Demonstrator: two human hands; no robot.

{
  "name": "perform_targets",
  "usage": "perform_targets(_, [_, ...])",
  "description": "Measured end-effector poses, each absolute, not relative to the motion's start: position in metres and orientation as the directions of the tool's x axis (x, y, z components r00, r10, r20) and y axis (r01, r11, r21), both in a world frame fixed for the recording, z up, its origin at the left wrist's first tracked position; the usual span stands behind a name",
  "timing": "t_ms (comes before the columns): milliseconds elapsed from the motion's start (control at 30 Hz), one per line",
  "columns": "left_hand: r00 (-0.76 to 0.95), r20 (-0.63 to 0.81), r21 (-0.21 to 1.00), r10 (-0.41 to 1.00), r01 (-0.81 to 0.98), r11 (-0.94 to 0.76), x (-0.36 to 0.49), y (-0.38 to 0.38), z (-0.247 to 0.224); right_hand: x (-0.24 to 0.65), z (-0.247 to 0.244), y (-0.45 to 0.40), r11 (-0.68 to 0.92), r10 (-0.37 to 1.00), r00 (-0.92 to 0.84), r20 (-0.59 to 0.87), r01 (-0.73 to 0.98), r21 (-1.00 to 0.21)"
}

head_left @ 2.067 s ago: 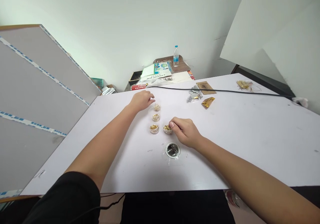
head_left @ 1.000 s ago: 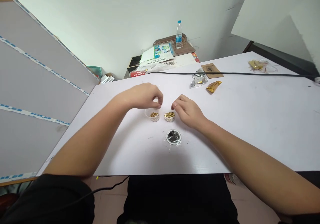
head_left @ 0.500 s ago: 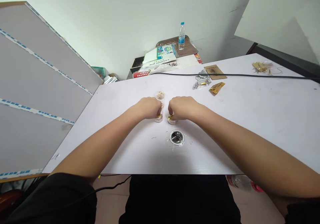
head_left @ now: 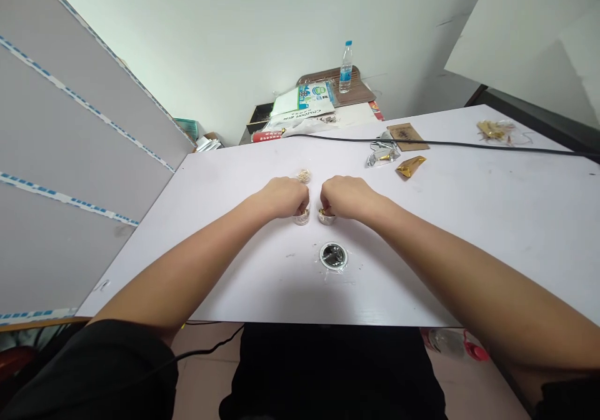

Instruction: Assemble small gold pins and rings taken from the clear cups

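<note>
My left hand [head_left: 287, 196] reaches down into a small clear round cup [head_left: 302, 219], its fingers bent and pressed together. A matching clear cup [head_left: 327, 219] stands a short way to the right, and my right hand [head_left: 344, 195] dips into that one with curled fingers. Bits of shiny gold colour show at both fingertips; their kind is too small to tell. Both sets of fingertips are partly hidden by the knuckles. Just beyond my left hand sits another small round container [head_left: 304, 175] holding pale, thin pieces.
A round cable-hole cover [head_left: 333, 256] lies near the white table's [head_left: 253, 282] front. A black cable [head_left: 440, 144] crosses the back, past a gold packet [head_left: 411, 167], a silver bag [head_left: 382, 154] and brown card [head_left: 407, 137]. A grey partition [head_left: 84, 157] borders the left.
The view has shifted slightly. Both hands stay at their cups, with the fingers a little lower in them. The gold bits show less than before.
</note>
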State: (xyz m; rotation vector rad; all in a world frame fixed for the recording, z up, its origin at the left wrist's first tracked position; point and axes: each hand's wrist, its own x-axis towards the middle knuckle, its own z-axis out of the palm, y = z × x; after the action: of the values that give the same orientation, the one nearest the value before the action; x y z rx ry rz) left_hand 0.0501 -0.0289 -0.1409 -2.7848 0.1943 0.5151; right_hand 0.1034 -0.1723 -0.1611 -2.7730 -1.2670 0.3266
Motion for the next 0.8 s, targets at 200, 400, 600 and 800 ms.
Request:
perform_targets(200, [0.915, -0.384, -0.183, -0.121, -0.204, -0.962, 0.05, -0.022, -0.134, 0.111, -0.164, -0.176, -0.663, 0.748, 0.648, -0.142, 0.724, -0.189])
perform_targets(400, [0.927, -0.247, 0.055, -0.282, -0.278, -0.959, 0.041, 0.005, -0.129, 0.114, -0.168, -0.183, -0.657, 0.743, 0.667, -0.049, 0.714, -0.243])
perform_targets(600, [0.92, 0.155, 0.412, -0.36, -0.391, -0.823, 0.013, 0.027, -0.149, 0.12, -0.176, -0.191, -0.597, 0.729, 0.679, 0.09, 0.694, -0.402])
perform_targets(800, [0.911, 0.396, 0.75, -0.118, -0.395, -0.531, -0.007, 0.029, -0.19, 0.13, -0.196, -0.194, -0.361, 0.705, 0.676, 0.214, 0.601, -0.713])
